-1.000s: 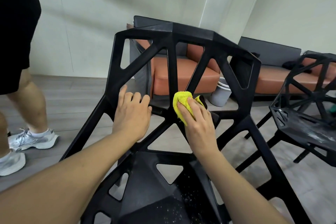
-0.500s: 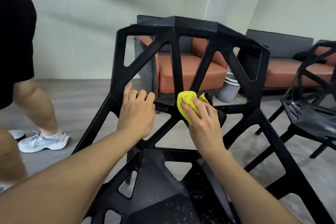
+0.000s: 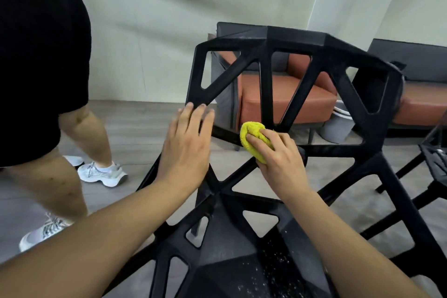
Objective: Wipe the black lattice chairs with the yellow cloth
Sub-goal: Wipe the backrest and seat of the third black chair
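Yellow cloth, bunched into a wad, sits pressed against the hub of the black lattice chair where the backrest struts meet, just above the seat. The right hand covers the lower right part of the wad, its fingers curled over it and holding it against the strut, so that only the upper left part of the cloth shows past the fingertips. The left hand lies to the left of the cloth, near it but apart from it, with its fingers straight and close together; the fingertips reach the lower end of the chair's left backrest strut, and the palm lies in front of the left edge of the frame. Whether the palm presses on the frame cannot be told. Both forearms come in over the chair's seat, which carries pale specks near its front right part.

Behind the chair's backrest stands an orange armchair with a dark frame, and to the right of it a grey bucket on the floor. At the right of the chair, part of a second black lattice chair shows. To the left of the chair stands another person in black clothes and white sneakers.
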A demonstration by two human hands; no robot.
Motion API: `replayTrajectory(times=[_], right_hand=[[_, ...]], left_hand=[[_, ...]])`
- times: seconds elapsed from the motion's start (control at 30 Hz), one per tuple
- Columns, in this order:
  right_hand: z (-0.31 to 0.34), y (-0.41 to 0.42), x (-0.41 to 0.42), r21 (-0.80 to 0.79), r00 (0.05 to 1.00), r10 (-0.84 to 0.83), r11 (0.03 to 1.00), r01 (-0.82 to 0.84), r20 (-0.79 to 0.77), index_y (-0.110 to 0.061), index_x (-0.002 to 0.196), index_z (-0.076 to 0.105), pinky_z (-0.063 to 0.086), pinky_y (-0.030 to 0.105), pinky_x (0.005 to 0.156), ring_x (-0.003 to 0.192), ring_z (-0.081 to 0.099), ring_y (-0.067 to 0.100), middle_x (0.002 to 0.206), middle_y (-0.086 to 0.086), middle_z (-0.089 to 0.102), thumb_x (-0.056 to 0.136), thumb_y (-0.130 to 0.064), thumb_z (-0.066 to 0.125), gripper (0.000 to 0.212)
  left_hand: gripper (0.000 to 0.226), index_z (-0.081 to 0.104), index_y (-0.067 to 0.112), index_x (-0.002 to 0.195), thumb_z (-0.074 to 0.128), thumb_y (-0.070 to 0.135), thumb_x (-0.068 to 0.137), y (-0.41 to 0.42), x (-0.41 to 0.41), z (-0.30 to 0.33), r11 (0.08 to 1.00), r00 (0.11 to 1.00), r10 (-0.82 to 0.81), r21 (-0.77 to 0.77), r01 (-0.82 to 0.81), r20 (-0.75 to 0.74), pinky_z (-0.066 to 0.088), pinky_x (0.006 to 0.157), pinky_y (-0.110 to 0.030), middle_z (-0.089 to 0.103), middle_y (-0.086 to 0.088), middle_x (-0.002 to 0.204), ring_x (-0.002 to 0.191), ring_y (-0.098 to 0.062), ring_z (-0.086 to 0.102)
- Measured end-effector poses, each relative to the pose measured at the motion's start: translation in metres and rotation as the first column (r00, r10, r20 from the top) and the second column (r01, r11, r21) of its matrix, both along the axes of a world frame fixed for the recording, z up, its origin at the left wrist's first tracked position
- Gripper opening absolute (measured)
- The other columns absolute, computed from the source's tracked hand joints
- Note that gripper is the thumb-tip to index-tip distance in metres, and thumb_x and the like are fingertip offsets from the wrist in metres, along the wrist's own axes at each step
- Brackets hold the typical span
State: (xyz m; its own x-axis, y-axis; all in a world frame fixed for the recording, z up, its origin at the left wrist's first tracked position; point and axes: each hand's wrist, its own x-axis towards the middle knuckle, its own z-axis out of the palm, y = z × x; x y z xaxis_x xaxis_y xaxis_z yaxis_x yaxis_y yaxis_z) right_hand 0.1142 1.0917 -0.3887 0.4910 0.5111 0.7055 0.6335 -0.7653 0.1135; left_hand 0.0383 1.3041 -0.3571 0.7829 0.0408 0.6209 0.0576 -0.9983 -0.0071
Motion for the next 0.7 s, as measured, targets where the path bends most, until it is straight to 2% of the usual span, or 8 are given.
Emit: replayTrajectory(times=[0.07, 0.17, 0.23, 0.3, 0.47, 0.53, 0.6, 0.7], right_hand=[[-0.001, 0.004, -0.002, 0.03, 1.0, 0.002, 1.0, -0.002, -0.018, -0.015, 0.131, 0.065, 0.052, 0.049, 0.085, 0.103, 0.057, 0.037, 0.129, 0.013, 0.06, 0.079, -0.004, 0.079, 0.055], [-0.005, 0.015, -0.002, 0.081, 0.998, 0.04, 0.996, -0.036, -0.052, -0.013, 0.134, 0.062, 0.049, 0.053, 0.091, 0.111, 0.056, 0.039, 0.134, 0.014, 0.058, 0.079, 0.002, 0.076, 0.059], [-0.001, 0.035, 0.002, 0.088, 0.994, 0.104, 0.991, -0.099, -0.043, -0.013, 0.136, 0.06, 0.047, 0.053, 0.097, 0.115, 0.055, 0.039, 0.136, 0.014, 0.057, 0.077, 0.004, 0.076, 0.064], [0.005, 0.064, 0.006, 0.07, 0.984, 0.18, 0.981, -0.18, 0.0, -0.014, 0.136, 0.06, 0.047, 0.051, 0.099, 0.114, 0.055, 0.037, 0.136, 0.014, 0.057, 0.074, 0.004, 0.074, 0.066], [0.008, 0.1, 0.007, -0.002, 0.965, 0.248, 0.968, -0.249, 0.085, -0.017, 0.137, 0.06, 0.049, 0.048, 0.09, 0.125, 0.053, 0.034, 0.141, 0.014, 0.054, 0.087, 0.001, 0.056, 0.053], [0.006, 0.086, 0.011, -0.125, 0.963, 0.247, 0.965, -0.233, 0.112, -0.017, 0.14, 0.057, 0.048, 0.048, 0.089, 0.129, 0.052, 0.035, 0.144, 0.013, 0.052, 0.092, 0.001, 0.052, 0.052], [0.0, 0.055, 0.019, -0.254, 0.96, 0.244, 0.945, -0.204, 0.137, -0.018, 0.143, 0.054, 0.044, 0.047, 0.097, 0.132, 0.049, 0.035, 0.147, 0.013, 0.05, 0.093, 0.002, 0.049, 0.054], [-0.014, -0.012, 0.025, -0.343, 0.973, 0.18, 0.932, -0.121, 0.147, -0.017, 0.143, 0.054, 0.042, 0.048, 0.1, 0.134, 0.047, 0.035, 0.149, 0.012, 0.048, 0.09, 0.002, 0.05, 0.056]], left_hand=[[0.073, 0.026, 0.007, 0.153, 0.056, 0.003, 0.087, 0.016, -0.013, 0.002, 0.977, 0.994, 0.11, -0.18, -0.111, -0.011, 0.031, 0.115, -0.042, 0.038, -0.014, 0.149, 0.138, -0.033, 0.035], [0.065, 0.024, 0.011, 0.149, 0.049, 0.001, 0.09, 0.027, -0.016, -0.007, 0.92, 0.973, 0.084, -0.359, -0.16, -0.217, 0.043, 0.093, -0.04, 0.049, -0.011, 0.135, 0.122, -0.029, 0.046], [0.061, 0.025, 0.011, 0.148, 0.046, 0.0, 0.091, 0.028, -0.015, -0.009, 0.923, 0.971, 0.078, -0.352, -0.156, -0.227, 0.044, 0.084, -0.042, 0.052, -0.011, 0.128, 0.116, -0.03, 0.049], [0.062, 0.023, 0.011, 0.149, 0.045, 0.001, 0.092, 0.027, -0.015, -0.011, 0.932, 0.971, 0.106, -0.318, -0.172, -0.214, 0.044, 0.083, -0.042, 0.051, -0.011, 0.127, 0.117, -0.03, 0.05], [0.063, 0.023, 0.01, 0.15, 0.048, 0.004, 0.093, 0.028, -0.015, -0.017, 0.941, 0.974, 0.136, -0.284, -0.184, -0.179, 0.044, 0.086, -0.039, 0.052, -0.01, 0.129, 0.119, -0.029, 0.05], [0.063, 0.023, 0.01, 0.149, 0.049, 0.004, 0.093, 0.03, -0.014, -0.017, 0.938, 0.973, 0.135, -0.292, -0.187, -0.19, 0.044, 0.085, -0.04, 0.051, -0.01, 0.13, 0.119, -0.03, 0.049], [0.063, 0.023, 0.01, 0.149, 0.049, 0.003, 0.092, 0.03, -0.015, -0.017, 0.938, 0.972, 0.125, -0.297, -0.182, -0.201, 0.044, 0.084, -0.041, 0.052, -0.011, 0.129, 0.118, -0.031, 0.049], [0.066, 0.022, 0.008, 0.15, 0.051, 0.002, 0.092, 0.029, -0.016, -0.018, 0.937, 0.975, 0.119, -0.303, -0.172, -0.188, 0.044, 0.084, -0.041, 0.052, -0.012, 0.128, 0.117, -0.03, 0.049]])
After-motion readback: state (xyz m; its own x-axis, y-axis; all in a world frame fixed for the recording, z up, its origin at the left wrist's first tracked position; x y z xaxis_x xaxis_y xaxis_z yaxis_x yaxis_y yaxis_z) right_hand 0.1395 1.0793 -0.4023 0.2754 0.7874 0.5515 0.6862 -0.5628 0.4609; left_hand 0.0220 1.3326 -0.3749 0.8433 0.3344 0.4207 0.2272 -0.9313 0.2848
